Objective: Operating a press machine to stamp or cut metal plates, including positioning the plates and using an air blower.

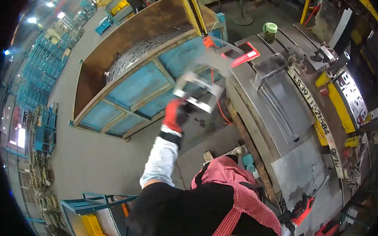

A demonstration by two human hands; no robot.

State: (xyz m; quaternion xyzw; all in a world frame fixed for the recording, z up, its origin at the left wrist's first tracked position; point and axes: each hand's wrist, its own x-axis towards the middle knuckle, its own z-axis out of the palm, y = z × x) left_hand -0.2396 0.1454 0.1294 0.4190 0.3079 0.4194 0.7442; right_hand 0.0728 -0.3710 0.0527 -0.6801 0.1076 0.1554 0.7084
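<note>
My left hand [175, 115], in a red and black glove, is stretched out to the left of the press bed. It is closed on a shiny metal part [203, 106] with cut-out openings, smeared by motion. My right hand [301, 210], also in a red and black glove, is low at the right over the metal plate [296, 170] on the bed. A thin grey curved piece [322, 183] sticks out beyond its fingers. The fingers look bent, but what they hold is hard to make out.
A large blue-sided bin [124, 118] with metal scrap [136, 56] stands at the left. On the machine are a green-lidded jar [270, 31], a red-framed panel [246, 55], a metal block [270, 64] and a yellow die [345, 108]. A blue stand [93, 204] is at the lower left.
</note>
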